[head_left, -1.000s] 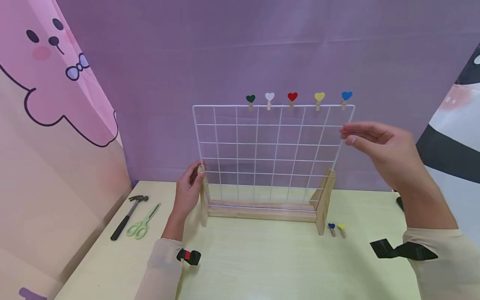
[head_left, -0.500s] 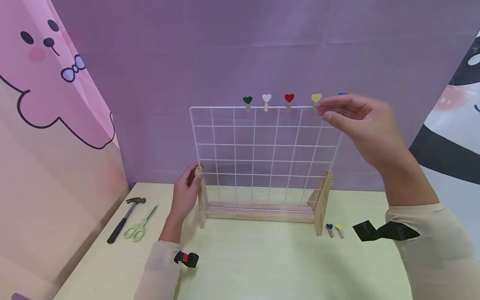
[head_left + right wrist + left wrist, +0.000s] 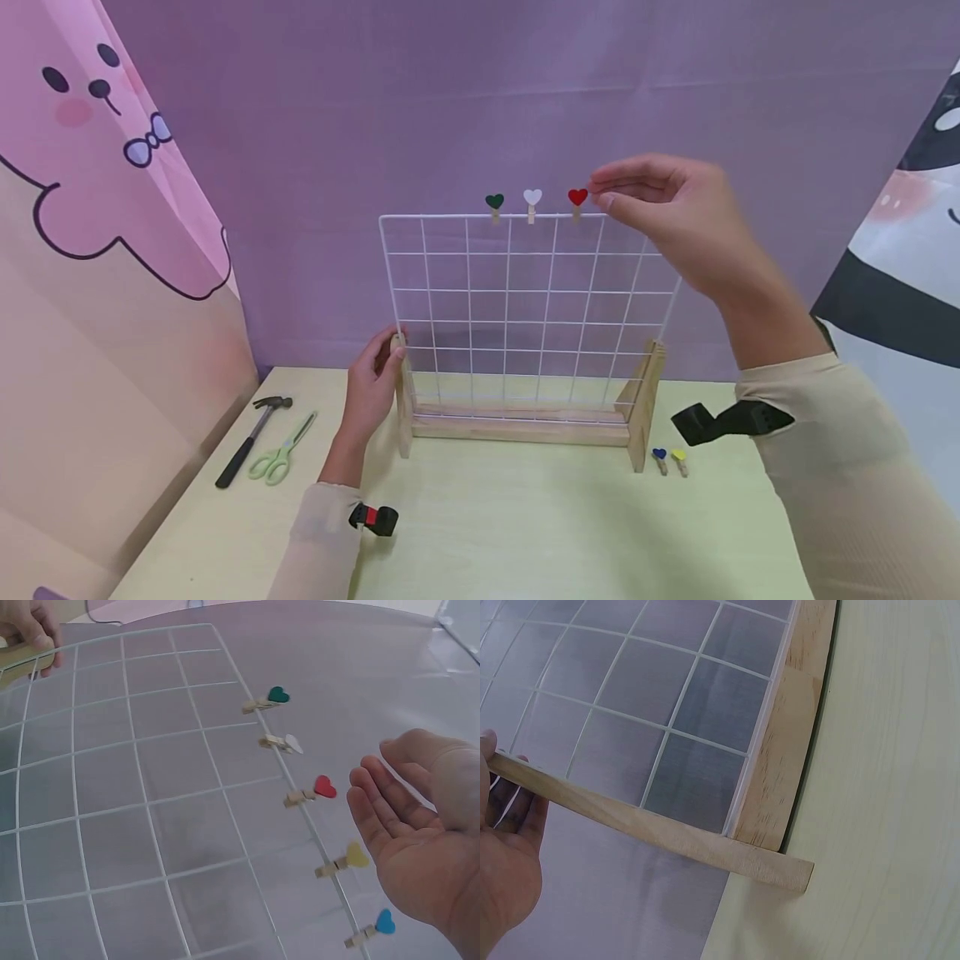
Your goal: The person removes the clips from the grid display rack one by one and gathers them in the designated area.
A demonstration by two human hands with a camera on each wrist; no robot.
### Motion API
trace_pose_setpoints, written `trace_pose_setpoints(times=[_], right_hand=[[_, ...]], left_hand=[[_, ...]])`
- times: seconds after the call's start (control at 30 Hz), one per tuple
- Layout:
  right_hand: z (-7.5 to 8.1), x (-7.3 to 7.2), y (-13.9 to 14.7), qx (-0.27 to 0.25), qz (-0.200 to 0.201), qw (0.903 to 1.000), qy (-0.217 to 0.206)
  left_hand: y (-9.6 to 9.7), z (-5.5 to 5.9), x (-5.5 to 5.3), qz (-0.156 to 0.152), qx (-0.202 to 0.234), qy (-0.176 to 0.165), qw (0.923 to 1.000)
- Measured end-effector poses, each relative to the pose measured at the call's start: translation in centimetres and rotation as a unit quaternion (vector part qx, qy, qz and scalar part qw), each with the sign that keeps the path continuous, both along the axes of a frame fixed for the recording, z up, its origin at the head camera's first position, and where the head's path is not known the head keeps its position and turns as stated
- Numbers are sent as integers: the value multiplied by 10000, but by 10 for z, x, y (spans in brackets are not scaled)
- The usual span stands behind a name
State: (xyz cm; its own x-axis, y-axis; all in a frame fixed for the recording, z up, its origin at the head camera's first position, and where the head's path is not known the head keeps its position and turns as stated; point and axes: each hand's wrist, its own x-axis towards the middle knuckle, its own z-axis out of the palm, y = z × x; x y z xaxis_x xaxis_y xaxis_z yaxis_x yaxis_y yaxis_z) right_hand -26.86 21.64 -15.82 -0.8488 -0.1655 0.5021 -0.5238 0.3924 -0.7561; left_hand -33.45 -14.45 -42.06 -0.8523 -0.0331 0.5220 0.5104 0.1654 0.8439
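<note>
A white wire grid (image 3: 525, 292) stands upright in a wooden base (image 3: 521, 429). My left hand (image 3: 372, 372) grips the top of the base's left upright, thumb in front, fingers behind. Heart-topped clothespins are clipped along the grid's top wire: green (image 3: 494, 202), white (image 3: 532, 201), red (image 3: 577, 197), then yellow (image 3: 355, 855) and blue (image 3: 384, 921), which my right hand hides in the head view. My right hand (image 3: 667, 208) is raised close to the red clothespin, fingers loosely bent and thumb apart; the right wrist view shows nothing held and a gap to the clips.
A blue-heart clothespin (image 3: 660, 458) and a yellow-heart clothespin (image 3: 679, 460) lie on the table (image 3: 525, 533) beside the base's right foot. On the left lie a hammer (image 3: 250, 437) and green-handled scissors (image 3: 281, 454). A purple cloth (image 3: 337, 167) hangs behind.
My right hand has moved left and up from the grid's right edge, past the blue and yellow clothespins to beside the red one. The left hand keeps its grip on the upright.
</note>
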Motion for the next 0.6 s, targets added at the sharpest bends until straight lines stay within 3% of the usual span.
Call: trace_pose_setpoints(times=[0.37, 0.6], right_hand=[[13, -16, -36, -228, 370, 9991, 11], [15, -20, -51, -93, 268, 9996, -29]], left_hand=[[-2, -1, 0, 73, -53, 79, 9999], [0, 0, 0, 18, -30, 80, 10000]])
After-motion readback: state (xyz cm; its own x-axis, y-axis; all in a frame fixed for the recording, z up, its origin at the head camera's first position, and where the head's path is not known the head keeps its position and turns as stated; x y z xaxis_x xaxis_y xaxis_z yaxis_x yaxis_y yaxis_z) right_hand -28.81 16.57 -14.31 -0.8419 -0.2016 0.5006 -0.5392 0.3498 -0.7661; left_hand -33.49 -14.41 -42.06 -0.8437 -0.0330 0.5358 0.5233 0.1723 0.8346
